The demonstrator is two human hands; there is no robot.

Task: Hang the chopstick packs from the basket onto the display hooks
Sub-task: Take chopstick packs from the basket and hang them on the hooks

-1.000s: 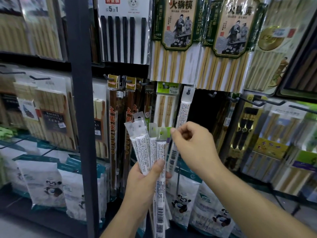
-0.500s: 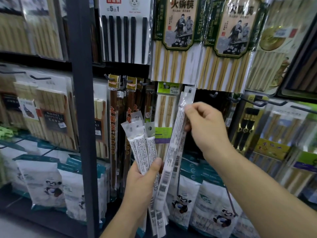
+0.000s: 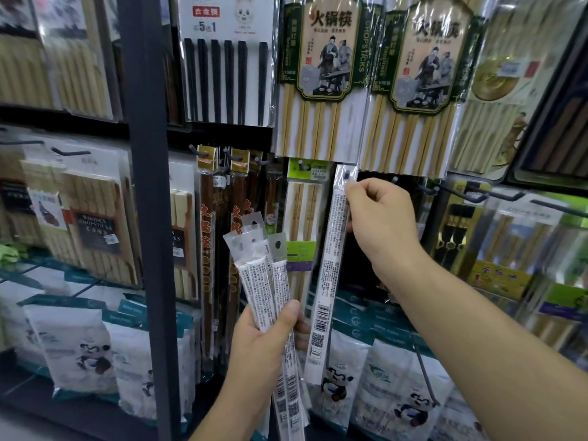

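Crowded chopstick displays flank the dark post. Right of it, our right hand pinches one pack at a hook; our left hand grips spare packs.

Our left hand and right hand are bare. Our left forearm, lower middle of the frame, and right forearm, lower right, are uncovered to the frame's edge.

White chopstick pack upright, top hole at hook, fanned bundle of packs lower left
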